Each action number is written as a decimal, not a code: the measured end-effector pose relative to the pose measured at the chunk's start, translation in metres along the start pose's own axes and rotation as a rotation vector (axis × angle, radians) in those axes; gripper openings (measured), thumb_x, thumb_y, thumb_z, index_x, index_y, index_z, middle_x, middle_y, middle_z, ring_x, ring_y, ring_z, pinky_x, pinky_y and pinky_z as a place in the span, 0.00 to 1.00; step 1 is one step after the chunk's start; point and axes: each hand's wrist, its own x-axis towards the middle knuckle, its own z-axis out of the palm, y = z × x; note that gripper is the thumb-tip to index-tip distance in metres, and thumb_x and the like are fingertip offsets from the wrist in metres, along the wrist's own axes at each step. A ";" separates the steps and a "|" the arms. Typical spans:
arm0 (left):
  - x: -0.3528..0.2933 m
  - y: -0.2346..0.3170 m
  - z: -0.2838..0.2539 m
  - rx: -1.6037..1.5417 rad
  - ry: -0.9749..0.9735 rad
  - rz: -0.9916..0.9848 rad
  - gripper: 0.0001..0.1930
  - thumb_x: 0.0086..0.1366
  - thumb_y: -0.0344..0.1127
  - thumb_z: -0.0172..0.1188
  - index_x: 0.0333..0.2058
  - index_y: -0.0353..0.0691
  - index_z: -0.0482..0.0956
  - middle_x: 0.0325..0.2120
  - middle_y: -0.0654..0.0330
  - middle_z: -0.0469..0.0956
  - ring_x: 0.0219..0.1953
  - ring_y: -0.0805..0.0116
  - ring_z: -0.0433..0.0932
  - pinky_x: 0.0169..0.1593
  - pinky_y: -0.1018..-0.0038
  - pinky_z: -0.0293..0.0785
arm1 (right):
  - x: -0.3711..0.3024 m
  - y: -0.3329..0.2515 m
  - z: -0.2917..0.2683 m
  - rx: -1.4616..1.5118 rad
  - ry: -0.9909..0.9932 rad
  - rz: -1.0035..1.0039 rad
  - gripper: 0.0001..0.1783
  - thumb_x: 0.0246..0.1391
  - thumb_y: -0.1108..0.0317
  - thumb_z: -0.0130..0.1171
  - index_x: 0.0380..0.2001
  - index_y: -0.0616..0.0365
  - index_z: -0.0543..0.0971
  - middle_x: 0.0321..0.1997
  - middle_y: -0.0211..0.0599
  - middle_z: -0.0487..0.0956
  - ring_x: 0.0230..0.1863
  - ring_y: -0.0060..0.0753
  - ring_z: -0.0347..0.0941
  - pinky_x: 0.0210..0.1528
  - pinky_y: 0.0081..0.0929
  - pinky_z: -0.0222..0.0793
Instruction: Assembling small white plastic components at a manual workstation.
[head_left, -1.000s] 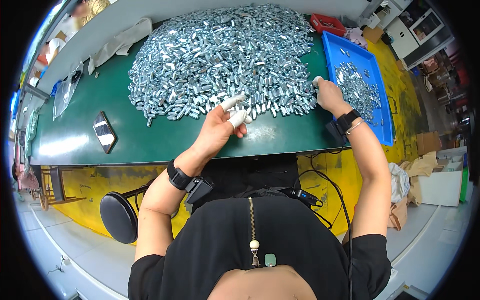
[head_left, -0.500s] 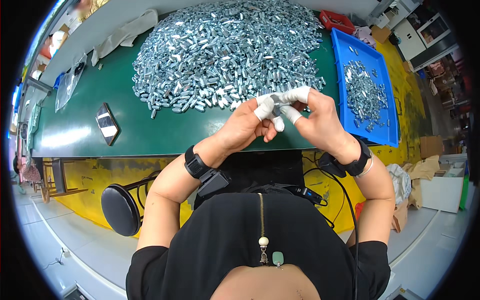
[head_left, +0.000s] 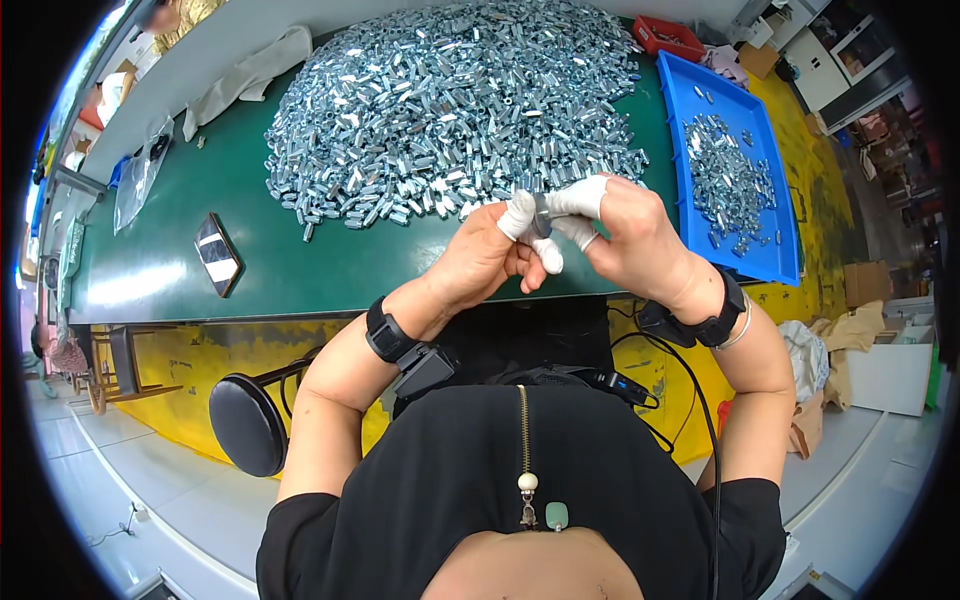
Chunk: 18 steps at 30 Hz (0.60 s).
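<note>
My left hand (head_left: pixel 484 256) pinches a small grey metal piece (head_left: pixel 542 217) between thumb and fingers, above the near edge of the green table. White covers wrap several fingertips on both hands. Opposite it, my right hand (head_left: pixel 637 236) has its thumb and forefinger closed at the same piece. The fingers partly hide the piece, so its exact kind does not show. Just behind the hands lies a large heap of shiny hexagonal metal spacers (head_left: pixel 450 120). More spacers (head_left: pixel 730 185) are spread inside the blue tray (head_left: pixel 789 262) at the right.
A dark-edged phone (head_left: pixel 217 255) lies on the green table (head_left: pixel 150 285) at the left. Farther back are a clear plastic bag (head_left: pixel 143 180) and a pale cloth (head_left: pixel 250 75). A red bin (head_left: pixel 668 38) stands behind the tray. Below the table is a round black stool (head_left: pixel 247 425).
The right hand's fingertips have drawn slightly back from the left hand, leaving more of the metal piece showing. Both hands stay in nearly the same place.
</note>
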 end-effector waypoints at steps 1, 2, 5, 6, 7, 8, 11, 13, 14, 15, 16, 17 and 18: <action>0.000 -0.001 0.001 0.001 0.000 0.001 0.22 0.66 0.44 0.48 0.53 0.37 0.64 0.28 0.57 0.77 0.24 0.74 0.75 0.29 0.80 0.73 | 0.000 -0.002 0.000 0.058 -0.017 0.102 0.09 0.44 0.79 0.60 0.33 0.60 0.77 0.29 0.38 0.77 0.26 0.32 0.74 0.29 0.22 0.69; 0.000 0.000 0.005 0.081 0.041 0.041 0.21 0.66 0.44 0.48 0.52 0.37 0.64 0.28 0.58 0.76 0.23 0.75 0.75 0.29 0.80 0.72 | -0.001 -0.004 0.000 0.114 -0.033 0.207 0.08 0.46 0.77 0.59 0.33 0.60 0.76 0.28 0.37 0.77 0.25 0.30 0.74 0.28 0.22 0.69; 0.002 -0.002 0.017 0.243 0.117 0.122 0.21 0.66 0.44 0.48 0.52 0.37 0.65 0.27 0.59 0.76 0.23 0.75 0.74 0.28 0.81 0.72 | -0.004 -0.005 0.005 0.302 -0.033 0.427 0.06 0.49 0.74 0.58 0.33 0.61 0.76 0.27 0.33 0.77 0.23 0.25 0.72 0.26 0.20 0.67; 0.002 -0.004 0.019 0.300 0.164 0.190 0.21 0.66 0.44 0.48 0.52 0.37 0.65 0.27 0.60 0.75 0.22 0.76 0.73 0.28 0.82 0.71 | -0.006 -0.005 0.009 0.435 -0.018 0.541 0.05 0.51 0.73 0.57 0.33 0.61 0.76 0.26 0.31 0.76 0.22 0.23 0.71 0.25 0.20 0.66; 0.004 -0.005 0.022 0.356 0.209 0.259 0.21 0.66 0.44 0.48 0.52 0.38 0.66 0.26 0.62 0.75 0.21 0.77 0.72 0.27 0.82 0.70 | -0.008 -0.004 0.009 0.569 -0.002 0.654 0.05 0.53 0.72 0.56 0.33 0.61 0.76 0.25 0.29 0.76 0.22 0.20 0.70 0.24 0.19 0.66; 0.006 -0.007 0.024 0.412 0.253 0.328 0.20 0.66 0.44 0.47 0.52 0.38 0.66 0.26 0.63 0.74 0.21 0.78 0.71 0.26 0.83 0.69 | -0.007 -0.003 0.009 0.564 0.003 0.656 0.05 0.53 0.72 0.56 0.33 0.61 0.76 0.25 0.29 0.76 0.22 0.20 0.70 0.24 0.19 0.66; 0.011 -0.010 0.022 0.522 0.235 0.379 0.20 0.67 0.44 0.47 0.52 0.38 0.66 0.26 0.64 0.74 0.20 0.79 0.69 0.26 0.83 0.68 | -0.004 0.000 0.008 1.110 -0.052 1.025 0.05 0.54 0.71 0.55 0.31 0.61 0.75 0.25 0.24 0.74 0.21 0.16 0.68 0.23 0.18 0.65; 0.012 -0.008 0.022 0.575 0.225 0.408 0.20 0.67 0.44 0.47 0.52 0.39 0.66 0.25 0.65 0.73 0.20 0.80 0.68 0.25 0.83 0.67 | -0.009 -0.005 0.009 0.960 0.008 0.927 0.05 0.54 0.71 0.55 0.31 0.61 0.75 0.24 0.26 0.74 0.21 0.17 0.68 0.23 0.19 0.65; 0.013 -0.006 0.021 0.488 0.202 0.313 0.20 0.67 0.43 0.47 0.52 0.39 0.66 0.25 0.64 0.73 0.20 0.80 0.68 0.25 0.83 0.67 | -0.012 -0.007 0.010 0.815 0.058 0.827 0.05 0.54 0.71 0.55 0.30 0.61 0.75 0.24 0.28 0.74 0.21 0.19 0.68 0.23 0.20 0.65; 0.014 -0.003 0.021 0.401 0.179 0.218 0.20 0.67 0.43 0.47 0.52 0.38 0.65 0.26 0.64 0.74 0.20 0.80 0.68 0.25 0.83 0.67 | -0.015 -0.008 0.011 0.671 0.105 0.725 0.04 0.54 0.71 0.55 0.30 0.61 0.75 0.24 0.30 0.74 0.21 0.20 0.69 0.23 0.21 0.65; 0.015 -0.001 0.019 0.313 0.157 0.123 0.19 0.67 0.43 0.47 0.52 0.38 0.65 0.26 0.64 0.74 0.20 0.81 0.67 0.25 0.83 0.67 | -0.017 -0.005 0.011 0.666 0.105 0.727 0.04 0.54 0.71 0.55 0.30 0.61 0.75 0.24 0.30 0.74 0.21 0.20 0.69 0.23 0.21 0.65; 0.016 0.001 0.016 0.310 0.155 0.128 0.19 0.67 0.43 0.47 0.52 0.38 0.65 0.26 0.64 0.74 0.20 0.81 0.67 0.25 0.83 0.67 | -0.021 0.000 0.009 0.448 0.128 0.489 0.04 0.54 0.71 0.55 0.30 0.60 0.75 0.24 0.32 0.75 0.21 0.23 0.69 0.24 0.23 0.65; 0.016 0.005 0.011 0.290 0.215 0.090 0.19 0.67 0.43 0.47 0.52 0.38 0.65 0.26 0.64 0.74 0.20 0.81 0.68 0.25 0.84 0.67 | -0.025 0.005 0.006 0.233 0.145 0.250 0.04 0.53 0.71 0.55 0.30 0.60 0.75 0.24 0.34 0.75 0.21 0.26 0.69 0.24 0.24 0.66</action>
